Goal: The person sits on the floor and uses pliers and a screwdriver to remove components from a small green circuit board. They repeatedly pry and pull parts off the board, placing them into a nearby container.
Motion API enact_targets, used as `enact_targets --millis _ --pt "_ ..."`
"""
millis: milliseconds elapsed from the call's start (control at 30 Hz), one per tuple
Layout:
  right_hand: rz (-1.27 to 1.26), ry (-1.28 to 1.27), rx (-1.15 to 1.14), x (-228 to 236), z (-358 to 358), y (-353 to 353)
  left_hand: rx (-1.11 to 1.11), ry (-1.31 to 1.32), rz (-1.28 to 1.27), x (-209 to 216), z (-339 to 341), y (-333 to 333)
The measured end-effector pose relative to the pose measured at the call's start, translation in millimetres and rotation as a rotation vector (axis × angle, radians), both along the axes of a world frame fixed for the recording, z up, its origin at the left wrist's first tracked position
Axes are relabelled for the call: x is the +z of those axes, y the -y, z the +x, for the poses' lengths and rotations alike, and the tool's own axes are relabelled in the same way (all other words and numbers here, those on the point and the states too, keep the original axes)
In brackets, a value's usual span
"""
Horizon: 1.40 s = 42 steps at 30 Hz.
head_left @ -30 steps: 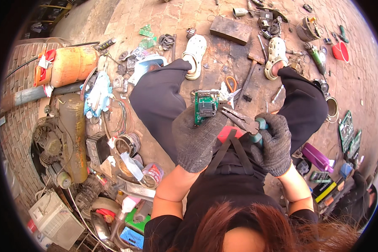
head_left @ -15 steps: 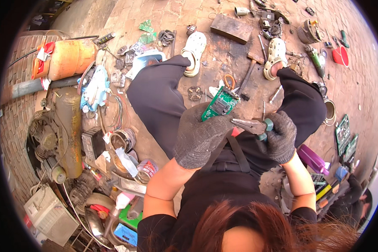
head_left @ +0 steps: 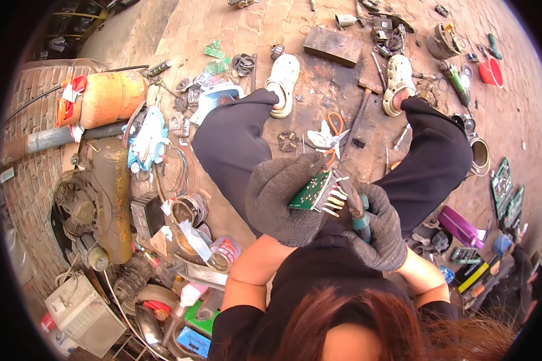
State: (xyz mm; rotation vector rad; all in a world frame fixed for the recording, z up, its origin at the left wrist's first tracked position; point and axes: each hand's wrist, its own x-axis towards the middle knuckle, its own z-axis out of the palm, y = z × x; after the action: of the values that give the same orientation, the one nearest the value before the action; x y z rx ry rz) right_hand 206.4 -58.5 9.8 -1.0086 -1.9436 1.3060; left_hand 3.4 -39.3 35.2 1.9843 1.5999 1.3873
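In a dark grey knit glove, my left hand (head_left: 286, 201) grips a green circuit board (head_left: 309, 191) by its side. A row of pale metal prongs or wire ends (head_left: 336, 200) sticks out from the board's right edge. My right hand (head_left: 380, 228), gloved the same way, is closed round the green handles of a pair of pliers (head_left: 361, 221). The plier jaws point up and lie close beside the prongs; whether they touch them I cannot tell. On the ground beyond my hands lie scissors with orange handles (head_left: 336, 123) on a white scrap.
A hammer (head_left: 362, 105) and a heavy metal block (head_left: 333, 45) lie between my feet. An orange gas cylinder (head_left: 111, 96), cans and motor parts crowd the left. At the right are more circuit boards (head_left: 501, 188), a purple object (head_left: 461, 227) and a red bucket (head_left: 491, 72).
My left hand has turned the board, so its pronged edge now faces right. The pliers have swung from pointing left to pointing up, and my right hand has come lower and nearer.
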Motion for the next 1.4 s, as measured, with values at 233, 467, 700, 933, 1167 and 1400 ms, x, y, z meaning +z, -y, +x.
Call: enact_targets --millis 233,467,700,933,1167,1400 --pt "0.032 -0.017 -0.050 3 -15 10 0.065 0.027 0.081 -27 -8 11" --pt "0.037 -0.028 -0.052 12 -22 11 0.200 0.089 0.150 -51 -10 28" --pt "0.009 -0.113 0.017 5 -19 13 0.209 -0.083 0.169 -42 -16 26" --pt "-0.066 -0.169 0.069 5 -15 9 0.166 -0.035 0.207 -49 -14 18" --pt "-0.067 -0.151 0.089 4 -12 8 0.117 -0.050 0.216 -48 -10 17" --pt "-0.056 -0.151 0.085 7 -13 6 0.159 -0.044 0.214 -47 -17 14"
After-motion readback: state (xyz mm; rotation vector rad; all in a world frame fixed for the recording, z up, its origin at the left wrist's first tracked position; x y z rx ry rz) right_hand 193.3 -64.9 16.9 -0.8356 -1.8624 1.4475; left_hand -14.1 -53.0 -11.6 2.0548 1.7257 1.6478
